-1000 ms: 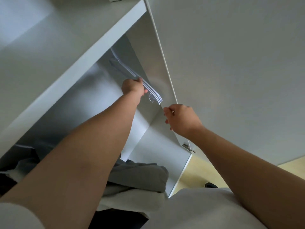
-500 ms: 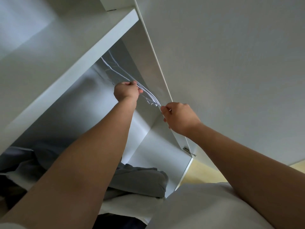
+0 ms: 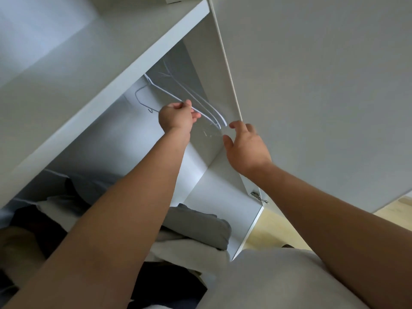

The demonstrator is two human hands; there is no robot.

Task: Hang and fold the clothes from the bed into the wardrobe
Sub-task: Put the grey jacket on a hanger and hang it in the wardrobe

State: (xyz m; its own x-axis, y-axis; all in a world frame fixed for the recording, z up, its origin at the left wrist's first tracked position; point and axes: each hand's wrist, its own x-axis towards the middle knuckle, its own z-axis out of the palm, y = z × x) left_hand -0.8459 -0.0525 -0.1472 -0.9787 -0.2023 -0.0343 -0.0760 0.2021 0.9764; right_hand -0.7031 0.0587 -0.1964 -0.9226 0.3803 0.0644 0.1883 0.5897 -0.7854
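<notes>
Inside the white wardrobe hang several thin white wire hangers. My left hand is raised into the compartment and grips one hanger by its wire. My right hand hovers just right of the hangers' lower ends, fingers spread and relaxed, holding nothing. Folded clothes lie on the wardrobe floor below: a grey garment on top of a white one, with dark clothing beneath them.
The open wardrobe door fills the right side, its hinge low on the side panel. Light wooden floor shows beneath the door. More dark and white garments lie at the lower left.
My right hand has let go of the hanger ends and opened, dropping slightly. My left hand keeps its grip on a hanger. The camera has tilted so more of the hangers show.
</notes>
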